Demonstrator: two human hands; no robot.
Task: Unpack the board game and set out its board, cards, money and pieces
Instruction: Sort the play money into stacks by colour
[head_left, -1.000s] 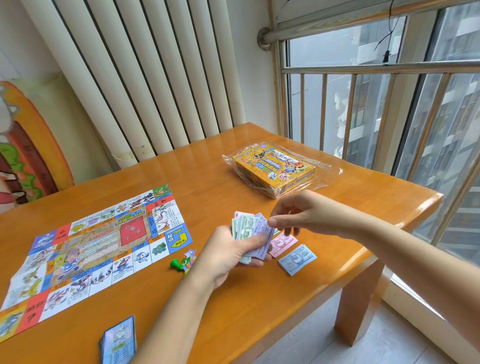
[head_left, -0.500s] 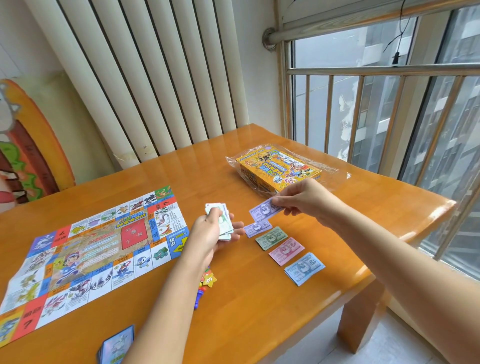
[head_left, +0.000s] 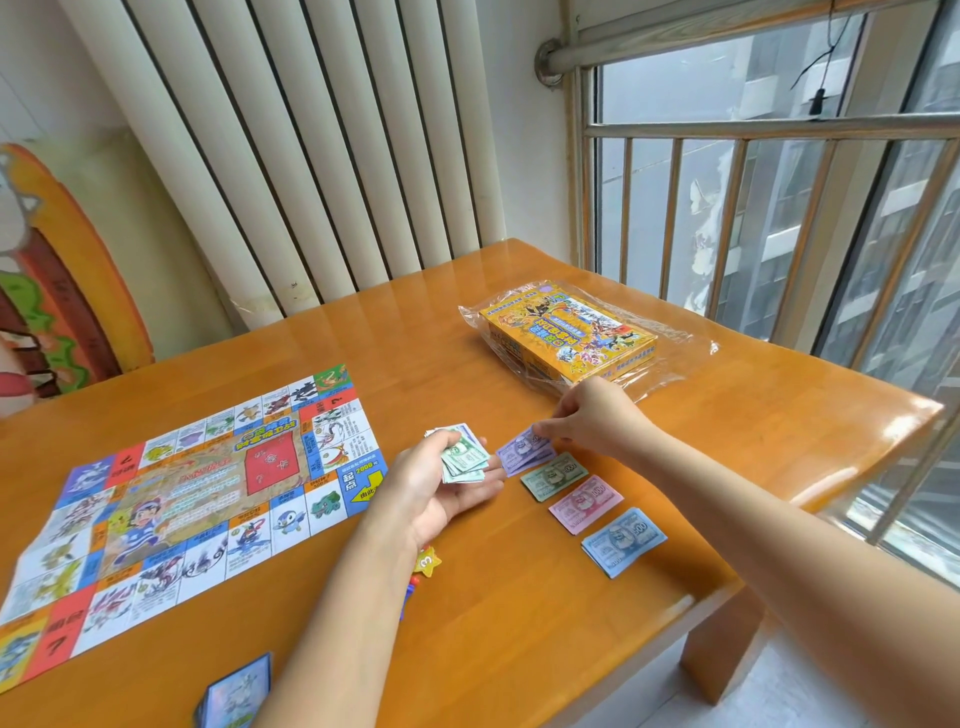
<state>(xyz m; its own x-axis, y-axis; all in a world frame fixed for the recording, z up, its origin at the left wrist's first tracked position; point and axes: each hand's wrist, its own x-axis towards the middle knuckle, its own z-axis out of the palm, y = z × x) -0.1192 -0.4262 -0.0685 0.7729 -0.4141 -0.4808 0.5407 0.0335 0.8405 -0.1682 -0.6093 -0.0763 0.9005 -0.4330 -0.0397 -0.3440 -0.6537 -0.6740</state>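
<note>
The paper game board (head_left: 197, 499) lies unfolded on the left of the wooden table (head_left: 467, 639). My left hand (head_left: 441, 488) holds a small fan of play money (head_left: 462, 460), mostly green notes. My right hand (head_left: 592, 415) pinches a purple note (head_left: 522, 448) down onto the purple pile, the farthest in a row of piles: green (head_left: 553, 475), pink (head_left: 586, 504) and blue (head_left: 623, 541). A deck of cards (head_left: 236, 693) sits at the near edge. Small pieces, a yellow star token (head_left: 427, 562) among them, show beside my left forearm.
The yellow game box (head_left: 569, 332) rests on its clear plastic wrap (head_left: 675, 338) at the far right. A ribbed white radiator stands behind the table, and a barred window is close on the right. The table's near right edge runs just past the blue pile.
One second ago both hands were together at the money stack. Since then my right hand carried purple notes out to the far pile, and now holds one on it. My left hand stayed nearly still.
</note>
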